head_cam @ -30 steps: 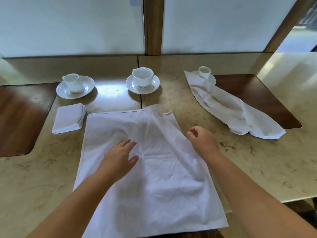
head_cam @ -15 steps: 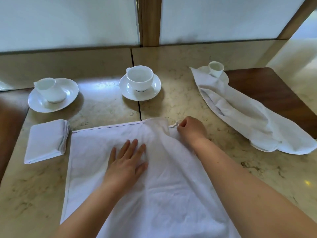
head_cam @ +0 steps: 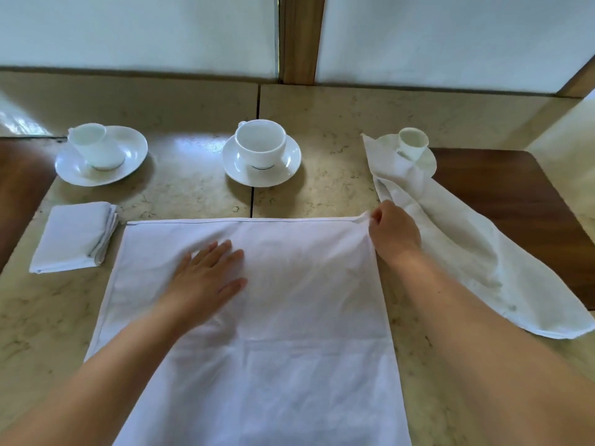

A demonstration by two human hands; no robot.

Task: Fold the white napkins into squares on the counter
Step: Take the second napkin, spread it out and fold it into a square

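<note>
One folded napkin (head_cam: pixel 74 236) is finished; the spread napkin (head_cam: pixel 257 317) is pressed flat by the left hand (head_cam: pixel 206 278) (fingers extended), its corner pinched by the right hand (head_cam: pixel 394 235); a crumpled napkin (head_cam: pixel 467 252) is untouched.

left hand (head_cam: pixel 209 278): flat, palm down, fingers spread, forearm bare. right hand (head_cam: pixel 394 235): fingers curled into a pinch, knuckles up, forearm bare and extended forward.
</note>
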